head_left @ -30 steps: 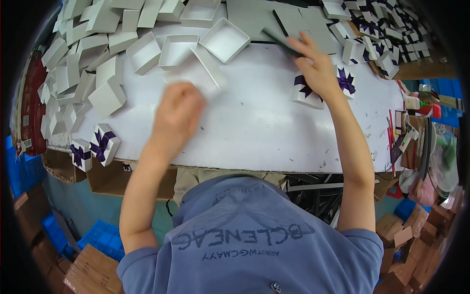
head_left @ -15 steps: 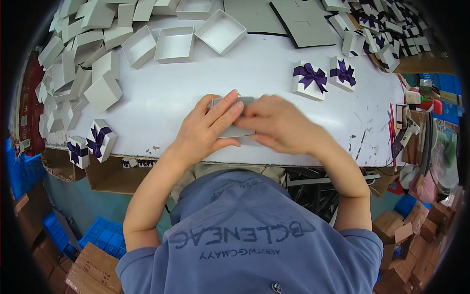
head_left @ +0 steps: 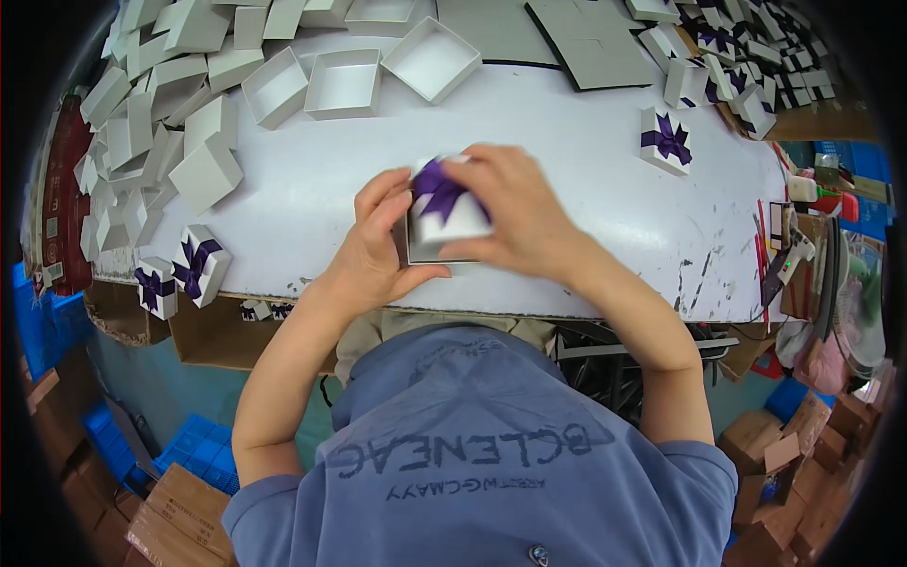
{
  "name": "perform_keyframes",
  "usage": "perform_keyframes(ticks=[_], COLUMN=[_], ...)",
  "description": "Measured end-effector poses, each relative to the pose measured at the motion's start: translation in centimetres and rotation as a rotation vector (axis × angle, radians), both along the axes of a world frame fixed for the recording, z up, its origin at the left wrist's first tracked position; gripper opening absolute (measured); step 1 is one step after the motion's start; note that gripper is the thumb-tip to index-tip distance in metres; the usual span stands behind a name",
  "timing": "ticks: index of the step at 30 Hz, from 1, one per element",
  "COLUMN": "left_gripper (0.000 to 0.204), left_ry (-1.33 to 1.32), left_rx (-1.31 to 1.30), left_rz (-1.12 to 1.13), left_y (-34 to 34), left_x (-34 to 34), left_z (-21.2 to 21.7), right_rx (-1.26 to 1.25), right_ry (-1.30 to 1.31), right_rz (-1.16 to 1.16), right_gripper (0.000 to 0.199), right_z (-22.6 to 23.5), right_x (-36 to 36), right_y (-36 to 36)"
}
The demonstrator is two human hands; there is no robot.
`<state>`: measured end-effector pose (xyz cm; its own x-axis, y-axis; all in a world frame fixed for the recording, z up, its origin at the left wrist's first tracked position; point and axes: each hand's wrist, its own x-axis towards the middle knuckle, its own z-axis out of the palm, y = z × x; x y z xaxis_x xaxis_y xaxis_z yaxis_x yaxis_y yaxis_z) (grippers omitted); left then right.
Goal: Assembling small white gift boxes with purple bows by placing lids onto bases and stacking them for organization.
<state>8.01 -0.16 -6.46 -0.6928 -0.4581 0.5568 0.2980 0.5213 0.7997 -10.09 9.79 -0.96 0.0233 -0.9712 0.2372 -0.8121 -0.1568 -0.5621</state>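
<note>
At the near middle of the table, my right hand [head_left: 515,213] grips a white box lid with a purple ribbon bow [head_left: 452,213], slightly blurred. The lid is tilted over an open box base [head_left: 425,253], whose near and left edges show beneath it. My left hand [head_left: 370,241] wraps the left side of that base, thumb along the near edge and fingers at the far left corner. The inside of the base is mostly hidden by the lid. Another white lid with a purple bow [head_left: 666,142] lies to the right.
Plain white open boxes [head_left: 342,85] lie in a heap at the far left. Grey foam sheets [head_left: 590,47] sit at the back. Bow-topped lids are piled in a carton [head_left: 803,123] at the far right. Two bowed boxes [head_left: 200,266] stand at the near left edge.
My right hand has left the inside of the box and now holds a bowed lid over it. One of the two bowed lids at the right is gone from its spot.
</note>
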Motion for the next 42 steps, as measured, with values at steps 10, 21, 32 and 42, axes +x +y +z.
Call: perform_keyframes(ticks=[10, 21, 32, 42], left_gripper=[0.092, 0.081, 0.019, 0.092], left_ry=[-0.579, -1.021, -0.723, -0.473], left_rx=[-0.561, -0.691, -0.762, -0.035], left_rz=[0.036, 0.333, 0.349, 0.178], left_y=[-0.5, -1.9, -5.5, 1.0], left_x=[-0.7, 1.8, -7.4, -4.3], left_z=[3.9, 10.5, 3.6, 2.5], right_rx=[0.064, 0.208, 0.480, -0.046], right_ry=[0.245, 0.425, 0.039, 0.435], right_rz=[0.059, -0.355, -0.241, 0.212], right_gripper=[0.085, 0.045, 0.025, 0.034], right_z=[-0.6, 0.6, 2.2, 2.1], right_x=[1.4, -18.9, -17.2, -1.6], right_y=[2.3, -1.0, -1.5, 2.0])
